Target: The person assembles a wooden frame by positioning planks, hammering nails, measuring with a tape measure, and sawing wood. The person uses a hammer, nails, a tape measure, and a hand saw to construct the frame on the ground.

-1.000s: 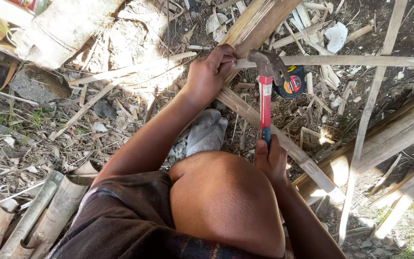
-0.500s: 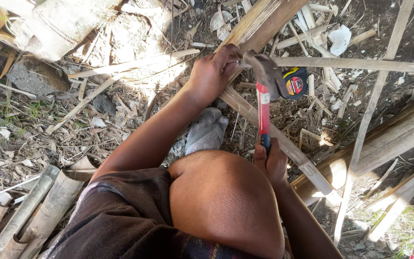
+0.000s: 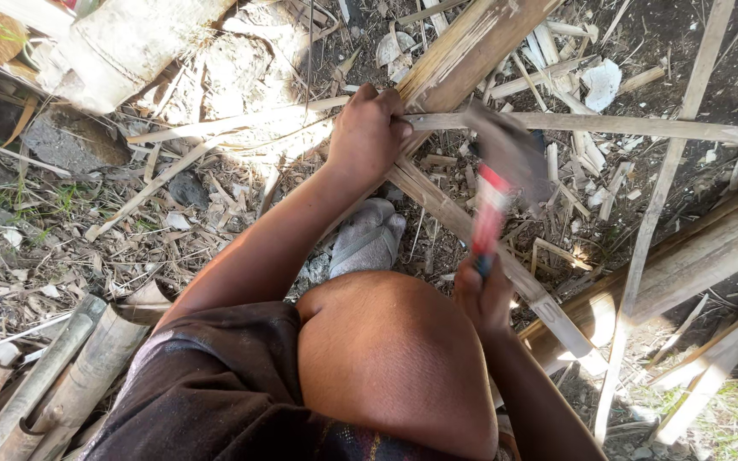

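Left hand (image 3: 369,132): fingers clenched on bamboo strips (image 3: 557,122). Right hand (image 3: 483,294): gripping red-handled hammer (image 3: 495,192), head blurred, apparently raised.

The hammer (image 3: 502,175) has tilted, its head lifted and blurred

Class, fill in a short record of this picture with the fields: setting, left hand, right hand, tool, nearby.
setting: ground littered with dry bamboo scraps
left hand: closed on a bamboo strip
right hand: closed on the hammer's handle
tool: hammer with a red handle, blurred
nearby: grey-socked foot, bamboo poles at lower left
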